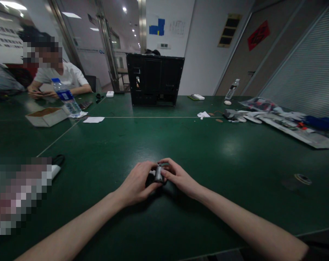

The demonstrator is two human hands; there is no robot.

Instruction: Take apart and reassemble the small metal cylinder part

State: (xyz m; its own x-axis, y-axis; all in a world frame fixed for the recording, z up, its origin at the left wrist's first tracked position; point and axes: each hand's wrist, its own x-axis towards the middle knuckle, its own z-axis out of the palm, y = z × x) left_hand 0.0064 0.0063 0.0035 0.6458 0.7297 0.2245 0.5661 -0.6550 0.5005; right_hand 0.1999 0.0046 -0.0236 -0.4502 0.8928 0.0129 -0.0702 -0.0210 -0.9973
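Observation:
A small grey metallic cylinder point(159, 174), dark at its lower end, is between my two hands just above or on the green table point(164, 141); its exact kind I cannot make out. My left hand point(138, 183) closes round it from the left, with the thumb near its lower end and the fingers at its top. From the right, my right hand point(182, 177) grips the same cylinder, thumb pressed on its side and fingertips curled over the upper end. Part of the cylinder is hidden by the fingers.
A black panel-like case point(155, 79) stands upright across the table. At left are an open box point(47, 117), a water bottle point(66, 98) and a seated person point(61, 76). What looks like a clear tape roll point(303, 178) lies right, below a cluttered board point(297, 130).

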